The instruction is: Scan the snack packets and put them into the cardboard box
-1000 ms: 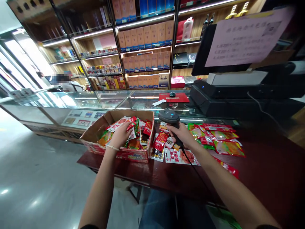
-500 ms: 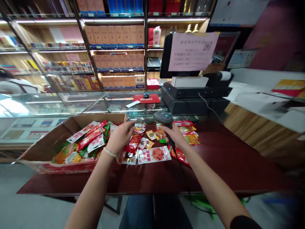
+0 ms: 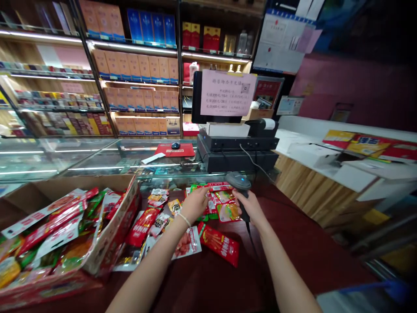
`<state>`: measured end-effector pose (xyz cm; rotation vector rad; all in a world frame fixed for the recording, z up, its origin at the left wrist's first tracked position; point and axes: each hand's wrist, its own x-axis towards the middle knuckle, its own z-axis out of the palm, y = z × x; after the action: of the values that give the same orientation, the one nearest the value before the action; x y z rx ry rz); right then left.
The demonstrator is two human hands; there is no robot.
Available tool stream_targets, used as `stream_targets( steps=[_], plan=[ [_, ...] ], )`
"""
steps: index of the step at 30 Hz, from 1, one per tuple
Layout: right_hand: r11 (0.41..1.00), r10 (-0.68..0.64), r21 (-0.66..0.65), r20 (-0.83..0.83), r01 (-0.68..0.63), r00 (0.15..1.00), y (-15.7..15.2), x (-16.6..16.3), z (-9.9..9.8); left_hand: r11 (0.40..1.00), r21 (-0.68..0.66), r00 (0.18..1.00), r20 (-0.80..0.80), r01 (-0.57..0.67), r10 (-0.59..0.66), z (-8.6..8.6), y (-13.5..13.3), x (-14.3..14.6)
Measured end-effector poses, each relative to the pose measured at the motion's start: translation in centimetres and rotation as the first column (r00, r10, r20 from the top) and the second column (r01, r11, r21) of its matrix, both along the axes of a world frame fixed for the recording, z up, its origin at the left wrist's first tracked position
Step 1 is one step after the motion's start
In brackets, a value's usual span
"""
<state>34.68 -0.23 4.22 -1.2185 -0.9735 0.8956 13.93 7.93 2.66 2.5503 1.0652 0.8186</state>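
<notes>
A carton (image 3: 115,232) corrals packets (image 3: 55,234) toward the surface's (image 3: 293,243) left edge, the left hand (image 3: 195,203) curls over pouches (image 3: 228,212) near the far edge, any pinch hidden, the right hand (image 3: 253,209) grips a scanner (image 3: 239,180) by its handle, likely freeing its head.

Shelves (image 3: 18,50): far, tan boxes (image 3: 140,65) below blue boxes (image 3: 151,27).
Glass counter (image 3: 87,157): far, bearing a red mat (image 3: 185,150) with a mouse (image 3: 175,145) on it.
Monitor (image 3: 196,98): far, right of the red mat, pink sheet (image 3: 226,93) on it.
Wooden panel (image 3: 302,187): right.
</notes>
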Motion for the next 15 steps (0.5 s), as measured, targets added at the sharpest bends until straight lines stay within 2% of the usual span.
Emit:
stream_targets(
  steps=[4,9,15],
  plan=[
    [0.999,-0.05,-0.003,-0.017,0.05,0.999,0.1,1.6,-1.4,0.997,0.053,0.998,-0.026,0.063,-0.062,-2.1,2.2,4.2],
    [0.994,-0.102,0.029,-0.027,0.102,0.994,0.1,2.8,-1.7,0.993,0.099,0.99,-0.132,0.063,-0.05,-2.8,4.5,8.3],
    [0.994,-0.111,0.012,-0.113,0.113,0.987,0.1,2.9,-1.6,0.997,0.028,0.937,-0.34,-0.076,0.081,-3.0,5.9,10.9]
  ],
)
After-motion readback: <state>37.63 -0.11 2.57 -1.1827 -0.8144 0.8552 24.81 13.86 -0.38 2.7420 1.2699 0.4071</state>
